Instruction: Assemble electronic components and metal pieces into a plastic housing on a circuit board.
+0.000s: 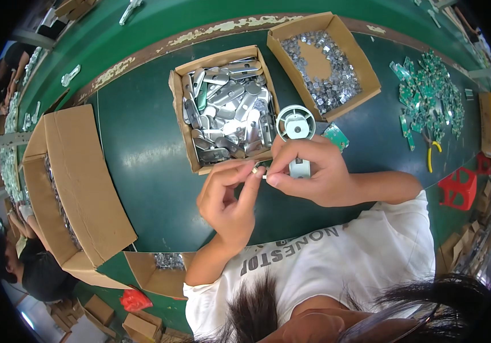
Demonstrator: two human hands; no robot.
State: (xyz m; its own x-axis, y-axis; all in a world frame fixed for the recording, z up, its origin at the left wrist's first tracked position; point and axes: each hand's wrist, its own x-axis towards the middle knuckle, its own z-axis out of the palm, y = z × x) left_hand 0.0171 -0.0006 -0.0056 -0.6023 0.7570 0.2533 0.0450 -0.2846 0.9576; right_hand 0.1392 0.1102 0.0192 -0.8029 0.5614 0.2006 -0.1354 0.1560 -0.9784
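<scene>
In front of my chest, my left hand pinches a tiny pale piece between thumb and fingers. Close beside it, the thumb and forefinger of my right hand are closed on another tiny pale piece. The two pieces look like wire connectors, but are too small to be sure. A pale grey plastic housing with a round, spoked head is also in my right hand, its lower part partly covered by fingers. A carton of shiny oblong metal parts lies just beyond my hands.
Another carton at the back holds small silvery pieces. Green circuit boards are piled at right, by yellow-handled pliers; one board lies near my right hand. A large carton stands left. Co-workers sit further left.
</scene>
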